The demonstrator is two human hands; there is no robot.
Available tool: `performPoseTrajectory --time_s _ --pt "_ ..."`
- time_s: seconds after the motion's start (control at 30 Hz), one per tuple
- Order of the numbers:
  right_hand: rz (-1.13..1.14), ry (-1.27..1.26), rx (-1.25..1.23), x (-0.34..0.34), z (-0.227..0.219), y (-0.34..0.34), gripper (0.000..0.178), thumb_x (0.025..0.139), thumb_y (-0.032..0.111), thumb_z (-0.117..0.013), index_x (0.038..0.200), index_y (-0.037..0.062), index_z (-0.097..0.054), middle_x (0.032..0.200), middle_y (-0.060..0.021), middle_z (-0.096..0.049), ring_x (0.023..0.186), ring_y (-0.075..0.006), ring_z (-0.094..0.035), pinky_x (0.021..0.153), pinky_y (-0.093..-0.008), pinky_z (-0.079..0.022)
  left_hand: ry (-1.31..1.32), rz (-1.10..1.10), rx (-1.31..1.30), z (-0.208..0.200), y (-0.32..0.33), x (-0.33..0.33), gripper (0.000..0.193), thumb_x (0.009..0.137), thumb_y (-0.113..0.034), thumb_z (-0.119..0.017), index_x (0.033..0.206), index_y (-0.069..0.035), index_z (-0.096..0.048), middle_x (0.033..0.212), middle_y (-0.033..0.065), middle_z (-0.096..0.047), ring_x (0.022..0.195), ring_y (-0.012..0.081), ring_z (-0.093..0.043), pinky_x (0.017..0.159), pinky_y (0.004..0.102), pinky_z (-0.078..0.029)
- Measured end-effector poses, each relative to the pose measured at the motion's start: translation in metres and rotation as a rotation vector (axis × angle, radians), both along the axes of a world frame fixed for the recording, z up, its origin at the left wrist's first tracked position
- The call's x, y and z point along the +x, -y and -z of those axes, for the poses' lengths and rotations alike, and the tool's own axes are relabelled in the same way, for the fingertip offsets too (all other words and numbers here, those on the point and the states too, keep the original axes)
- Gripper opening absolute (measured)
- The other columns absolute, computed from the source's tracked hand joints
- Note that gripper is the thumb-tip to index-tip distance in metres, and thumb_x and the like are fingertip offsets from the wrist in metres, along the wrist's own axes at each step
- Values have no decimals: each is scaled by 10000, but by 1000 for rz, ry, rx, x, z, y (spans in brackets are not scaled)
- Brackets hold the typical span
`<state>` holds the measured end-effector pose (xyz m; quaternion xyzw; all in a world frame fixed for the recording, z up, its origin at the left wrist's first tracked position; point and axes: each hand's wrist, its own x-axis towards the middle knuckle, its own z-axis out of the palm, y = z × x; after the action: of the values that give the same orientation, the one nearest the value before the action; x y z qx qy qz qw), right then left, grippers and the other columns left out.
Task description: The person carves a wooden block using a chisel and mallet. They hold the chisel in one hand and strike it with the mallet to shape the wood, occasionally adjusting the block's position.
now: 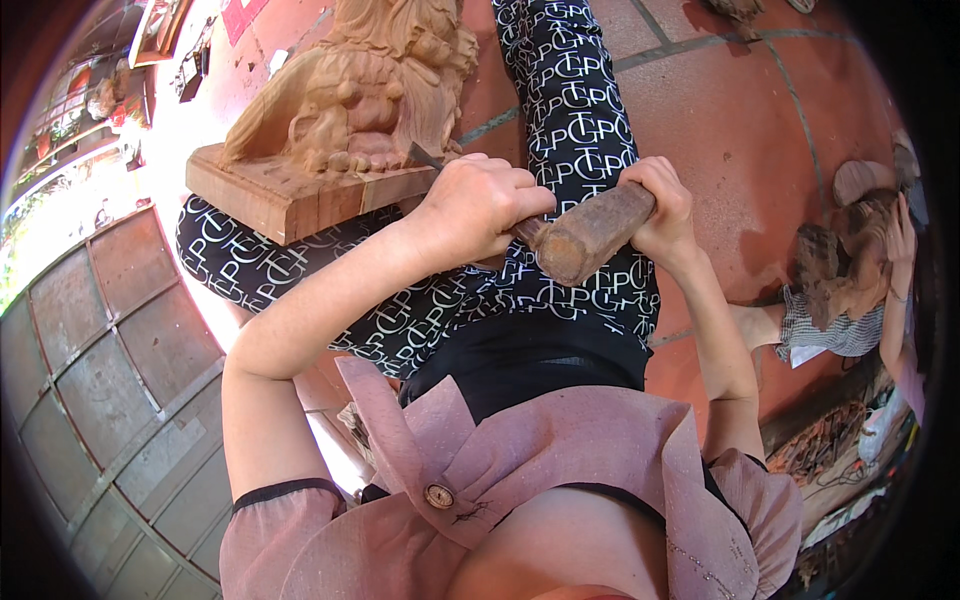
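1. While a person sits with both legs out on the tiled floor [700, 120], a carving [375, 110] of pale orange-brown wood stands ahead and to the left; it has deep folds and rounded, toe-like lumps along its foot, and its top runs out of view.
2. Its flat, square-cornered base [330, 200] is above the left thigh; whether it rests on the leg, I cannot tell.
3. The left hand [485, 200] is clenched around a chisel [424, 156]; the dark blade points up and left to the base's near right corner; whether the tip touches wood is too small to tell; the butt sticks out on the right side of the fist.
4. The right hand [662, 205] grasps a mallet [600, 235], a thick, worn brown club, fingers wrapped round its far end; the blunt near end is at the chisel's butt, touching or just beside it.
5. The person wears black trousers [575, 100] patterned in white and a mauve top [560, 440] with a round button [438, 496].
6. At far right, a co-worker's hand [900, 235] is beside a brown lump of wood [830, 270]; at left are grey panels [140, 345].
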<state>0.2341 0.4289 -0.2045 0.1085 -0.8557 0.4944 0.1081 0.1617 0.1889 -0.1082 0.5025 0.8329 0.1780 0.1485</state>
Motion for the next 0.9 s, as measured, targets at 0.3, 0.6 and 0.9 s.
performPoseTrajectory --time_s 0.3,0.6,0.9 --pt "-37 -52 -20 -2 -8 6 278 598 -58 -670 833 53 -573 794 -94 -572 784 -293 -558 722 -368 -435 66 38 -23 -6 12 -5 307 615 -127 -711 917 -137 -658 731 33 -572 759 260 -600 678 383 -465" --pt "-134 -107 -34 -1 -32 16 279 563 -47 -675 810 43 -581 752 -102 -561 728 -300 -578 655 -367 -455 164 178 59 -22 30 -9 324 575 -86 -702 894 -115 -652 668 29 -488 660 249 -511 617 363 -410" --pt "-277 -134 4 0 -39 25 247 576 12 -676 800 45 -577 733 -93 -553 671 -280 -579 600 -351 -461 228 209 83 -29 36 -11 298 578 -123 -719 869 -115 -654 656 26 -468 680 238 -496 652 363 -398"
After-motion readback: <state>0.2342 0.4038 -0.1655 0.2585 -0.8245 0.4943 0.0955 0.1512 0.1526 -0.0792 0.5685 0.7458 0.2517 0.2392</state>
